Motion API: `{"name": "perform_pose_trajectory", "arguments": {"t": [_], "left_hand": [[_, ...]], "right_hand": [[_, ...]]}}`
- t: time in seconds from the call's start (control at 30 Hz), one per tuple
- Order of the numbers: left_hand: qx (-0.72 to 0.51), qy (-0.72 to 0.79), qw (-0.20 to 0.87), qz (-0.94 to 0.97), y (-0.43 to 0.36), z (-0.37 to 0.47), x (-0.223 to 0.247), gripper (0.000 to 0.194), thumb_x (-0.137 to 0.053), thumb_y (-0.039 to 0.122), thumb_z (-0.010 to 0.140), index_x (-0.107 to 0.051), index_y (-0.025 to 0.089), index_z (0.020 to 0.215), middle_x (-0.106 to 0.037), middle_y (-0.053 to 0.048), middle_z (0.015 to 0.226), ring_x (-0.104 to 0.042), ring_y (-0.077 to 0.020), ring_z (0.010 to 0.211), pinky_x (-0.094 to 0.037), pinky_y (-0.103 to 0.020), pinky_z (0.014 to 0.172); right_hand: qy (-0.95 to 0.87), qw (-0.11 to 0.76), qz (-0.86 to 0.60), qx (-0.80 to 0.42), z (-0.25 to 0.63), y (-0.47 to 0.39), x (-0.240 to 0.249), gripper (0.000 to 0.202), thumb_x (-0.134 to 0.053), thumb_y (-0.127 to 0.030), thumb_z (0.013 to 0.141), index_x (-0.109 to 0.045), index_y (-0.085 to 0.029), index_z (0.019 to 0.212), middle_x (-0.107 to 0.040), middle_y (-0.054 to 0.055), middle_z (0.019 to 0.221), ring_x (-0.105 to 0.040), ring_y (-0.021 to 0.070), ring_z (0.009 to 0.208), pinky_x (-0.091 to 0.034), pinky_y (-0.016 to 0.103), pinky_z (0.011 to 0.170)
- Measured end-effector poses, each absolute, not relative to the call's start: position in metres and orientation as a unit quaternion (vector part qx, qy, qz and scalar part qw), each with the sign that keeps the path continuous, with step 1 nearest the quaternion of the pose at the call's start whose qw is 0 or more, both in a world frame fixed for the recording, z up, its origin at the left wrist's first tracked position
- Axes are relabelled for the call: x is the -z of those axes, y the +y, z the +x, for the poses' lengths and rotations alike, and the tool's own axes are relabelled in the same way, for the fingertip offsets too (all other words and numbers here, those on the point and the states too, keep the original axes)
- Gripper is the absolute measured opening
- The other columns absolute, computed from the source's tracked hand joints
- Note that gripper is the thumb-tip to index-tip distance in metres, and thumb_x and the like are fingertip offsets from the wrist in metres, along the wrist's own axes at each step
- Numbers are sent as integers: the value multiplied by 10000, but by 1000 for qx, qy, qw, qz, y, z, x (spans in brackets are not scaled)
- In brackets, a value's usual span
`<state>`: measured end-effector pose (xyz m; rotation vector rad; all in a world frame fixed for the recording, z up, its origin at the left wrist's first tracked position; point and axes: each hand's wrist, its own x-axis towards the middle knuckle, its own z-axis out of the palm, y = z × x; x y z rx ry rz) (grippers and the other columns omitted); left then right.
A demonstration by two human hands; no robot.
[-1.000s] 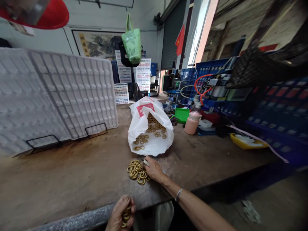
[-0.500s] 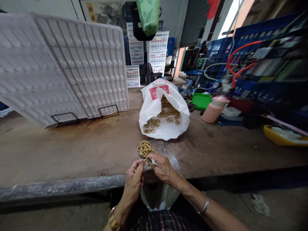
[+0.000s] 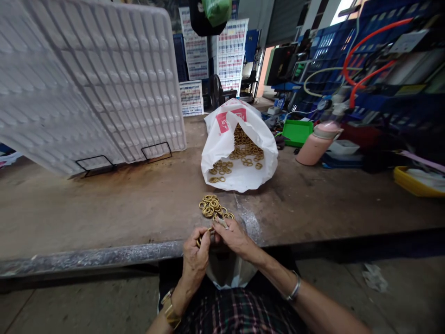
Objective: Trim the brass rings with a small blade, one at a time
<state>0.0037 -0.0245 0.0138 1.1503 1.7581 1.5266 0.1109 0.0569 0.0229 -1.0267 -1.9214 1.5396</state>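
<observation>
My left hand (image 3: 195, 253) is closed around a few brass-coloured rings (image 3: 199, 241) at the table's front edge. Close beside it, my right hand (image 3: 234, 237) grips a small pale tool (image 3: 222, 222) whose kind I cannot make out; most of it is hidden by the fingers. One ring (image 3: 210, 229) shows between the fingertips of both hands. Just beyond them lies a small pile of brass-coloured rings (image 3: 210, 204) on the table. Behind the pile, a white plastic bag (image 3: 239, 181) lies on its side, its mouth facing me, with many more rings (image 3: 243, 139) inside.
White ribbed trays (image 3: 114, 79) stand upright at the left on black wire supports (image 3: 94, 164). To the right are a pink bottle (image 3: 314, 146), a green tray (image 3: 297, 133) and a yellow container (image 3: 419, 185). White crates (image 3: 229, 60) are stacked behind the wooden table (image 3: 139, 204).
The view has tilted down a little. My hands have drawn slightly apart, and more rings show at the right side of the pile, near my right hand.
</observation>
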Motion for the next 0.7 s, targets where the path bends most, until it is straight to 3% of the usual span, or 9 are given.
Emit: {"name": "perform_pose_trajectory", "arguments": {"t": [0.2,0.3,0.6,0.7], "left_hand": [[-537,645,414,352,-26,10,-17,232,-495,378,800,-577,161,798,-458,52,539,-385,-70,442,-333,-186,444],[-519,632,489,305,-30,10,-17,295,-497,452,795,-546,165,845,-467,53,570,-341,-50,399,-277,-170,373],[-570,547,559,250,-37,10,-21,265,-558,418,780,-492,165,738,-470,52,616,-356,-30,438,-250,-148,387],[-577,527,576,238,-37,12,-25,263,-564,407,778,-478,166,719,-465,55,606,-353,-29,438,-238,-151,393]], "right_hand": [[-705,271,-368,-542,111,57,-18,248,-453,-323,778,-436,-182,574,-407,-58,528,-370,78,505,-285,192,478],[-715,278,-365,-528,112,56,-19,216,-473,-295,758,-432,-183,578,-382,-65,528,-348,75,505,-273,190,473],[-713,274,-321,-560,114,52,-19,231,-436,-314,817,-484,-179,636,-455,-50,566,-410,83,525,-324,189,500],[-725,281,-356,-518,116,53,-17,235,-410,-329,838,-530,-178,704,-509,-31,590,-454,94,538,-341,198,520]]}}
